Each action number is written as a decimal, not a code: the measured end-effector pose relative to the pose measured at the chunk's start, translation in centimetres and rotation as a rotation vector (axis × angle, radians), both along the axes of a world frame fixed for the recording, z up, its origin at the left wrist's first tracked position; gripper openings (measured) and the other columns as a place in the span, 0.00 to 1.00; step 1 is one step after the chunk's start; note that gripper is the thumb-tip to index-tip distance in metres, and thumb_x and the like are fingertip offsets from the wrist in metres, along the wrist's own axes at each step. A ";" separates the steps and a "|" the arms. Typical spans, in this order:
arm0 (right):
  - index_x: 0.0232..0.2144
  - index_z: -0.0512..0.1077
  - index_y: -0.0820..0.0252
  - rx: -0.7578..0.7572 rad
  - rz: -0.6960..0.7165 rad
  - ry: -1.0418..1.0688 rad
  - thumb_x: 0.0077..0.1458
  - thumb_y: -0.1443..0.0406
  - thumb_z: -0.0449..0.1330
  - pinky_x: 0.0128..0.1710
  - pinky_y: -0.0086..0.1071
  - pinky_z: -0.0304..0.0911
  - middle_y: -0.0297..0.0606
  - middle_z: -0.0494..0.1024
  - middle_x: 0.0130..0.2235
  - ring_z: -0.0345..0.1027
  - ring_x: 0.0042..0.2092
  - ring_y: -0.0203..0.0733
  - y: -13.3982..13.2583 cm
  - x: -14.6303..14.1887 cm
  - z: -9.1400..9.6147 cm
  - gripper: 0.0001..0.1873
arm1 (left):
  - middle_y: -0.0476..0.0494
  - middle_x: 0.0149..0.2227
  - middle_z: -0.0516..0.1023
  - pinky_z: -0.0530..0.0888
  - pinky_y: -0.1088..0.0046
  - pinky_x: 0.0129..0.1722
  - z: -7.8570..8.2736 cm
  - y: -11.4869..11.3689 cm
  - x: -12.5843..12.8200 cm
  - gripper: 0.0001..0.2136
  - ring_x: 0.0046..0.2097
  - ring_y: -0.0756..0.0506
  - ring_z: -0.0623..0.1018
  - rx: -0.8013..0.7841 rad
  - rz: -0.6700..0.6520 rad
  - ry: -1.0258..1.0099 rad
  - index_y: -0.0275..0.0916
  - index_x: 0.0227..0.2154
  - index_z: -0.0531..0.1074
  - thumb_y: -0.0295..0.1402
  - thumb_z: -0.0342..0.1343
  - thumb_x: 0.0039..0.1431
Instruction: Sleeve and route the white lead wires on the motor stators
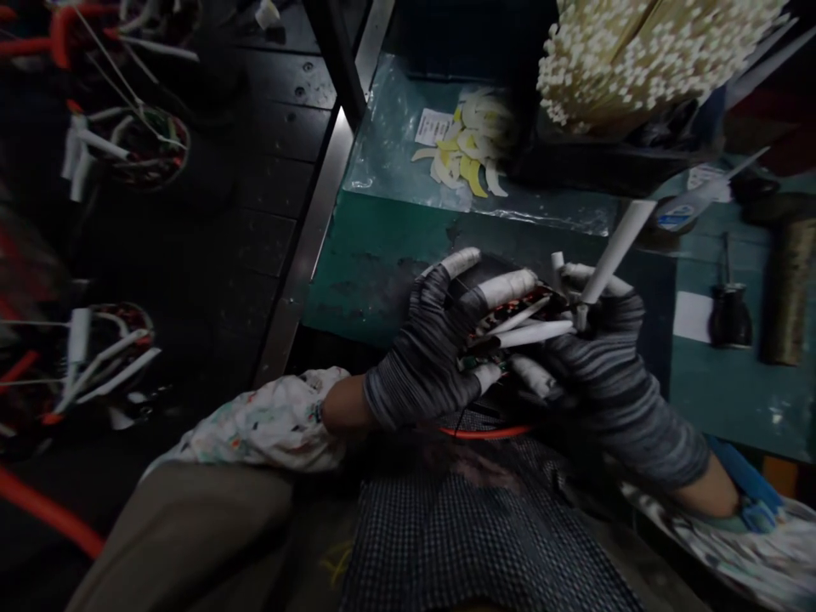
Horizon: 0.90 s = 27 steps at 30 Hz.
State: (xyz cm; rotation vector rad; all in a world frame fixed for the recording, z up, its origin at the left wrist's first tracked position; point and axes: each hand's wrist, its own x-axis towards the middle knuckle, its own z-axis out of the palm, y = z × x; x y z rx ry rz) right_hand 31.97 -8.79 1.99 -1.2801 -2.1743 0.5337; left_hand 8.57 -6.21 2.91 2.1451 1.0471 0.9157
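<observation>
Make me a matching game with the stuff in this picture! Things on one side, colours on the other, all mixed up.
Things:
1. gloves on the left hand and right hand
2. bundle of sticks
3. bench top
4. loop of wire under the hands

Colours:
A. green
B. orange-red
C. grey
D. cream

Pairs: 1-C, 2-D, 3-A, 4-B

white tube bundle (643, 59), yellow strips (468, 149)
</observation>
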 end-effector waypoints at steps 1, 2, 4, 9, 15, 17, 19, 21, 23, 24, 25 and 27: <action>0.56 0.78 0.48 0.037 -0.003 0.004 0.59 0.68 0.68 0.66 0.72 0.66 0.44 0.61 0.73 0.58 0.71 0.77 0.5 -0.2 0.2 0.23 | 0.39 0.68 0.68 0.65 0.45 0.76 -0.1 0.4 -0.1 0.34 0.74 0.31 0.62 -0.011 -0.006 -0.026 0.46 0.68 0.63 0.35 0.67 0.61; 0.54 0.79 0.48 0.065 0.005 0.003 0.61 0.67 0.67 0.66 0.70 0.66 0.46 0.67 0.69 0.61 0.70 0.73 1.1 -0.5 0.5 0.19 | 0.38 0.69 0.67 0.64 0.46 0.76 -0.2 1.0 -0.4 0.34 0.74 0.31 0.62 -0.024 -0.019 -0.053 0.46 0.69 0.63 0.35 0.67 0.61; 0.47 0.81 0.49 0.070 0.054 0.016 0.63 0.67 0.64 0.69 0.67 0.63 0.46 0.74 0.61 0.60 0.69 0.67 2.7 -0.9 0.8 0.12 | 0.35 0.71 0.64 0.63 0.45 0.76 -0.4 2.7 -1.4 0.38 0.75 0.30 0.62 -0.072 -0.073 -0.095 0.44 0.70 0.61 0.37 0.69 0.60; 0.44 0.81 0.52 -0.004 0.177 0.145 0.69 0.62 0.59 0.68 0.58 0.67 0.45 0.69 0.64 0.66 0.65 0.57 7.0 -1.9 0.0 0.09 | 0.34 0.72 0.66 0.74 0.46 0.69 -1.4 7.3 -4.6 0.44 0.70 0.30 0.71 -0.367 -0.222 -0.097 0.47 0.74 0.55 0.41 0.71 0.60; 0.57 0.75 0.47 0.141 0.152 0.298 0.74 0.62 0.54 0.65 0.48 0.71 0.42 0.72 0.61 0.71 0.62 0.48 8.3 -3.1 -2.5 0.15 | 0.34 0.60 0.77 0.79 0.47 0.60 -0.9 6.5 -5.3 0.35 0.60 0.32 0.79 0.255 0.092 0.184 0.42 0.65 0.68 0.43 0.73 0.58; 0.60 0.71 0.45 0.159 0.147 0.356 0.73 0.63 0.55 0.64 0.48 0.71 0.41 0.73 0.60 0.71 0.62 0.47 8.4 -2.7 -2.6 0.16 | 0.41 0.48 0.83 0.81 0.54 0.51 0.3 5.7 -4.6 0.16 0.50 0.37 0.82 0.439 -0.030 0.389 0.43 0.54 0.76 0.34 0.67 0.65; 0.62 0.68 0.47 0.187 0.078 0.340 0.71 0.62 0.57 0.62 0.51 0.72 0.43 0.74 0.58 0.71 0.60 0.50 9.0 -1.6 -2.0 0.18 | 0.44 0.39 0.85 0.80 0.59 0.44 1.7 5.3 -3.7 0.05 0.43 0.39 0.83 0.525 -0.172 0.572 0.42 0.44 0.80 0.28 0.61 0.69; 0.58 0.71 0.49 0.286 -0.107 0.255 0.69 0.60 0.61 0.62 0.54 0.70 0.44 0.75 0.56 0.71 0.59 0.53 10.3 -0.1 -0.8 0.16 | 0.42 0.39 0.86 0.80 0.59 0.43 2.9 5.0 -2.8 0.05 0.43 0.38 0.84 0.544 -0.208 0.672 0.39 0.42 0.81 0.32 0.60 0.70; 0.50 0.76 0.50 0.412 -0.335 0.115 0.67 0.58 0.63 0.65 0.57 0.64 0.45 0.76 0.57 0.69 0.61 0.56 12.3 1.5 0.6 0.11 | 0.38 0.41 0.87 0.81 0.57 0.43 3.3 4.2 -2.0 0.10 0.43 0.37 0.84 0.562 -0.194 0.709 0.36 0.42 0.81 0.38 0.61 0.70; 0.47 0.77 0.51 0.457 -0.429 0.038 0.66 0.57 0.66 0.66 0.59 0.61 0.47 0.76 0.58 0.67 0.63 0.58 13.4 2.2 1.3 0.10 | 0.37 0.41 0.87 0.81 0.58 0.42 3.3 3.6 -1.8 0.12 0.42 0.37 0.85 0.592 -0.161 0.718 0.34 0.42 0.81 0.38 0.60 0.71; 0.45 0.78 0.52 0.481 -0.491 -0.040 0.64 0.55 0.68 0.67 0.60 0.58 0.48 0.75 0.60 0.65 0.64 0.60 14.5 2.7 1.8 0.11 | 0.35 0.41 0.87 0.82 0.58 0.41 3.1 2.9 -1.6 0.12 0.41 0.37 0.85 0.634 -0.109 0.729 0.32 0.43 0.81 0.36 0.59 0.71; 0.43 0.79 0.55 0.485 -0.519 -0.177 0.62 0.54 0.70 0.68 0.63 0.52 0.51 0.73 0.65 0.60 0.67 0.64 16.4 3.3 2.5 0.14 | 0.31 0.42 0.87 0.82 0.59 0.39 2.4 1.5 -1.6 0.11 0.41 0.36 0.86 0.725 -0.002 0.746 0.28 0.46 0.81 0.29 0.56 0.71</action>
